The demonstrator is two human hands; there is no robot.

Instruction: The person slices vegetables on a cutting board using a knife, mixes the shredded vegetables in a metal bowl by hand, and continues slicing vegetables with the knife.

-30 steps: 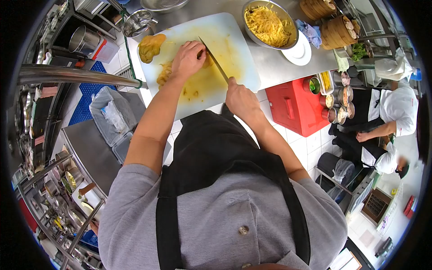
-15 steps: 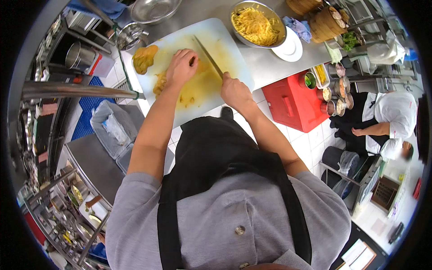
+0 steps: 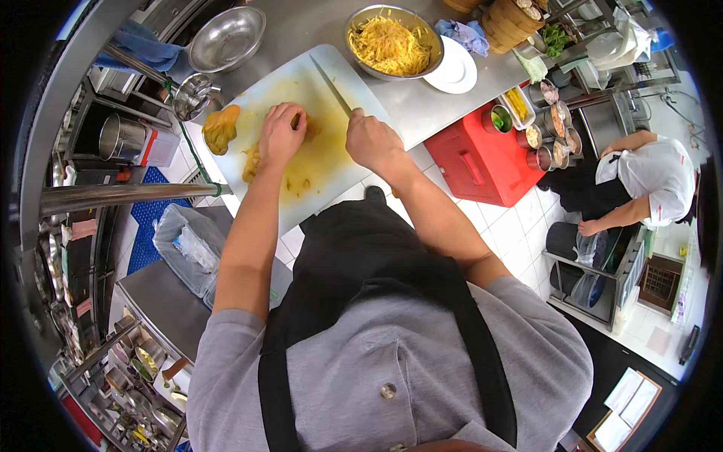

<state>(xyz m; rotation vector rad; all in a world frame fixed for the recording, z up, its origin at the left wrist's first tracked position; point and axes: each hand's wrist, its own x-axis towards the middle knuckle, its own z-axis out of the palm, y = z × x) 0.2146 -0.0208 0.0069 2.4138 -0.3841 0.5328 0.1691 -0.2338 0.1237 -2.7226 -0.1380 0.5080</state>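
Observation:
My right hand (image 3: 373,142) is wrapped round the handle of a kitchen knife (image 3: 330,82). Its long blade slants up and left over a white cutting board (image 3: 361,94) stained yellow. On the board, to the left of the knife, my left hand (image 3: 279,135) is curled with its fingertips down; what lies under the fingers is mostly hidden. Small yellow-brown cut pieces (image 3: 251,163) lie beside my left wrist, and wet scraps are scattered nearby. A yellow-green, wrinkled vegetable chunk (image 3: 221,129) rests at the board's left edge.
Behind the board stands a steel bowl of yellow shreds (image 3: 393,47), beside white plates (image 3: 454,68) and a blue cloth (image 3: 463,35). An empty metal bowl (image 3: 227,41) is at upper left. A red box (image 3: 482,162) stands right; a co-worker (image 3: 640,177) is beyond it.
My view has shifted, so the counter appears further left. Both hands remain on the board side, the knife still in my right hand. The co-worker's arm now reaches down toward a bin.

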